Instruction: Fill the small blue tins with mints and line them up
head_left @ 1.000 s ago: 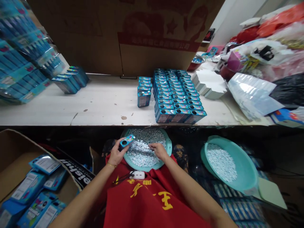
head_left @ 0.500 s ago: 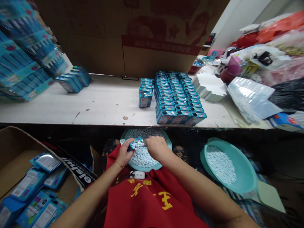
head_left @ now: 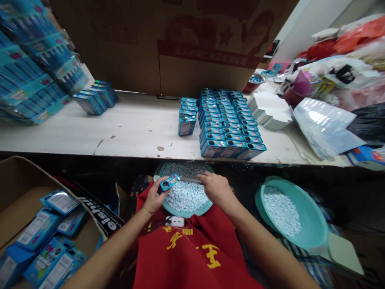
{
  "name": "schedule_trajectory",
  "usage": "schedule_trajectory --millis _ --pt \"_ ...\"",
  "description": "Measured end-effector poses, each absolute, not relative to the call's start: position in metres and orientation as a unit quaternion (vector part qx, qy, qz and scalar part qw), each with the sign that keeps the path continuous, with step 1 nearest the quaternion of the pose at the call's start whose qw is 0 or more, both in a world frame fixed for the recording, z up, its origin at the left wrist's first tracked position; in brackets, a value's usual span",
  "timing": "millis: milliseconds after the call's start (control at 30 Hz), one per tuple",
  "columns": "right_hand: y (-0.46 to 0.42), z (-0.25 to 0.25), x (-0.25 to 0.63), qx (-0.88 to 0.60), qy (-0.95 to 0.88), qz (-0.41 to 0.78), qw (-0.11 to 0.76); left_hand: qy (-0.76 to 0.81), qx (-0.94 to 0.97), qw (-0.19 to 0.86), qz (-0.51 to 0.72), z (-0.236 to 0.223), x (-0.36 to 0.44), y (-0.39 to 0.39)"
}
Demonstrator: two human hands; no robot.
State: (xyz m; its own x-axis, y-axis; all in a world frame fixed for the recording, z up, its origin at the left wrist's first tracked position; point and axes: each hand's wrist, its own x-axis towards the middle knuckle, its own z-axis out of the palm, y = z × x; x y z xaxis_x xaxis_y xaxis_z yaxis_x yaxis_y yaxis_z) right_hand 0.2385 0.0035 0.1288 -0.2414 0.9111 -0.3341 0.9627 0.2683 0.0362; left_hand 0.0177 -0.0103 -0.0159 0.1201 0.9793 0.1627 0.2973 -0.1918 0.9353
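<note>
My left hand [head_left: 154, 196] is closed around a small blue box [head_left: 169, 182], tilted over the near-left part of a turquoise basin [head_left: 207, 206] in my lap. The box's printed top with a dark round spot faces up, and a white pellet or two sits at its right end. In my right hand [head_left: 217, 186] is a thin, flat, pale strip [head_left: 190, 179], its tip reaching to the box's right end. What the strip is made of I cannot tell. Small white pellets [head_left: 186, 196] fill the basin below both hands.
Rows of similar blue boxes [head_left: 230, 124] stand on the white shelf [head_left: 135, 132]. A second turquoise basin [head_left: 313, 220] with pellets is at right. A carton [head_left: 18, 176] with blue packs lies at left. A large cardboard box [head_left: 120, 52] stands behind.
The pellets heaped on the box's top are mostly gone and its print shows. My right hand has moved right, away from the box, uncovering the strip.
</note>
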Motion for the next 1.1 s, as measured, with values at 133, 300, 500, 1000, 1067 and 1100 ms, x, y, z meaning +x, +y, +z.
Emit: schedule_trajectory --millis 133,300,500,1000,1067,1100 --pt "-0.003 0.125 0.223 0.577 0.804 -0.087 0.114 0.5 0.625 0.415 0.433 -0.014 0.021 -0.014" --pt "0.0 0.127 0.229 0.564 0.813 -0.116 0.085 0.49 0.625 0.416 0.442 -0.006 0.017 -0.016" --pt "-0.001 0.128 0.243 0.607 0.788 -0.093 0.054 0.481 0.638 0.401 0.447 0.011 0.02 -0.007" --pt "-0.013 0.125 0.284 0.628 0.74 -0.113 -0.211 0.456 0.696 0.329 0.446 0.068 0.051 0.118" --pt "-0.02 0.11 0.287 0.627 0.736 -0.134 -0.217 0.461 0.708 0.314 0.434 0.072 0.064 0.151" --pt "-0.024 0.103 0.288 0.625 0.737 -0.142 -0.212 0.466 0.712 0.307 0.426 0.074 0.071 0.167"
